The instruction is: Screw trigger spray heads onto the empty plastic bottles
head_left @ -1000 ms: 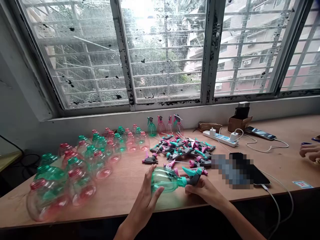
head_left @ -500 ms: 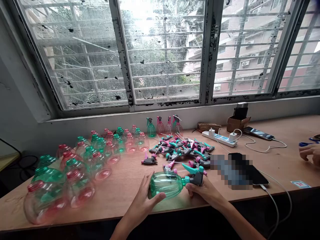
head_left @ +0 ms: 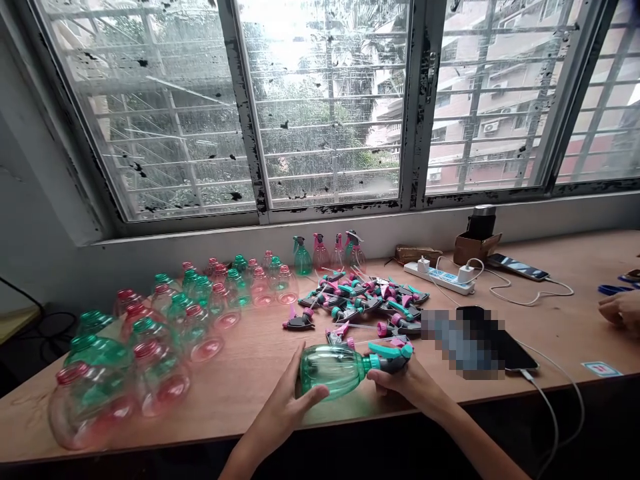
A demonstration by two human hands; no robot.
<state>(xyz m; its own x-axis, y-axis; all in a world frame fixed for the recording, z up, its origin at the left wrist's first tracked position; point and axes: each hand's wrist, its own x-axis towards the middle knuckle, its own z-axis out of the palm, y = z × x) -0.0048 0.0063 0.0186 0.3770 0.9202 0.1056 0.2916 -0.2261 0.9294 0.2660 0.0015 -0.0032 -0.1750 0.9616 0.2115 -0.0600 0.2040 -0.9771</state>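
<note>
A green see-through spray bottle point(head_left: 334, 367) lies on its side near the front edge of the wooden table point(head_left: 250, 380). My left hand point(head_left: 287, 405) wraps round its base. My right hand point(head_left: 405, 381) grips the grey and teal trigger head point(head_left: 393, 353) fitted at the bottle's neck. Just behind lies a heap of loose trigger heads point(head_left: 365, 303) in grey, pink and teal.
Several capless green and pink bottles point(head_left: 150, 333) crowd the table's left. A few finished spray bottles point(head_left: 327, 253) stand by the window sill. A power strip point(head_left: 440, 275), phones point(head_left: 517, 267), cables and a small box point(head_left: 477, 243) lie right. Another person's hand point(head_left: 620, 308) rests far right.
My right hand has turned the trigger head on the bottle's neck, so its teal lever now lies flatter. My left hand has shifted its hold on the bottle's base.
</note>
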